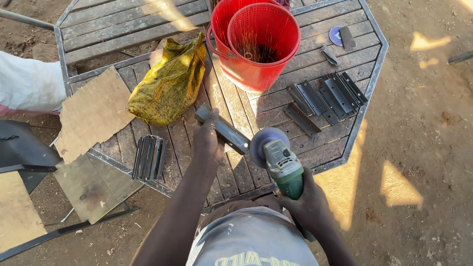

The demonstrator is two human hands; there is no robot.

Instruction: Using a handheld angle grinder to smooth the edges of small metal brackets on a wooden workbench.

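Observation:
My left hand (207, 140) grips a flat grey steel bar (229, 134) and holds it slanted over the wooden table (315, 44). My right hand (306, 203) is closed round the body of a green angle grinder (282, 165). The grinder's grey disc (262, 144) sits right at the bar's lower end; whether it touches I cannot tell.
Two nested red baskets (256, 44) stand at the table's far side, a yellow sack (170, 83) to their left. Several cut steel pieces (327, 98) lie to the right, a stack of flat bars (149, 157) and cardboard (91, 114) to the left. Bare dirt lies to the right.

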